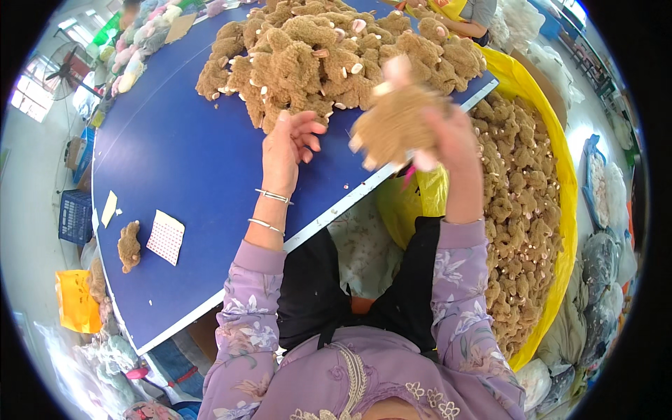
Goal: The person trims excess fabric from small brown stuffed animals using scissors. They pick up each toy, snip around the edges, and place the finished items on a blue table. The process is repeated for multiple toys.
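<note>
Head view: blue table (168, 147), plush pile (301, 66), fan (70, 70) beyond; left hand (285, 148) empty, half-curled; right hand (456, 143) gripping blurred toy (393, 122)

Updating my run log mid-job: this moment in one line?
left hand: empty, near brown plush pile | right hand: holding blurred brown plush toy by blue table edge | yellow-edged container: many plush toys
</note>
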Tool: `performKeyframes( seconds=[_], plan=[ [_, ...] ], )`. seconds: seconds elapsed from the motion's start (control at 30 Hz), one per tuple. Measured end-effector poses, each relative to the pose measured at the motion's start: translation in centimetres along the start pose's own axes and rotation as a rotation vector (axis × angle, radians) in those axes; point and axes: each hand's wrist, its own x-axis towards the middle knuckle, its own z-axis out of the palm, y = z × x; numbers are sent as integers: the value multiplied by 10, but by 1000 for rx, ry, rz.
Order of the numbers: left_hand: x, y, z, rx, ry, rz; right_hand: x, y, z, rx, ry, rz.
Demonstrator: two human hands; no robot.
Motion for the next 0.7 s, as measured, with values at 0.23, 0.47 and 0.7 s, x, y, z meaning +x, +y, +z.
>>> performKeyframes(
  seconds=[0.23,0.47,0.7],
  plan=[
    [9,-14,-2,-113,-46,39,44,30,-56,634,93,-26],
    [-39,96,55,-243,-691,365,30,73,32,-270,-144,-145],
    [-103,194,95,190,-1555,765,8,7,61,-263,-182,-164]
  ],
)
